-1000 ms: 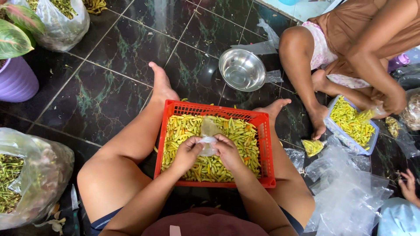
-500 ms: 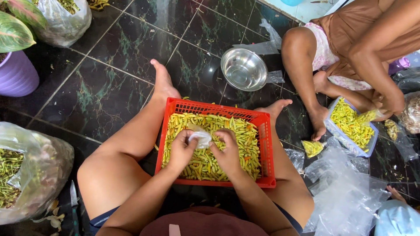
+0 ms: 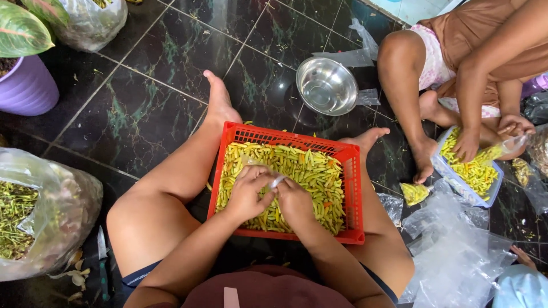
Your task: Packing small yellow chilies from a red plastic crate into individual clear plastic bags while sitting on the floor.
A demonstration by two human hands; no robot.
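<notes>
Red plastic crate of yellow-green chilies between legs; left hand and right hand together, pinching small clear bag above chilies.

My left hand and right hand meet at the centre of the frame, fingers curled and pinched together, forearms converging from below.

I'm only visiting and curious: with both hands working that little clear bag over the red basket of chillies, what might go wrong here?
The small clear bag is pinched between the left hand and right hand; thin plastic might tear or slip, dropping chillies back. The red basket is full, so some could spill onto the dark tiled floor. Bare hands may sting from the chillies.
</notes>
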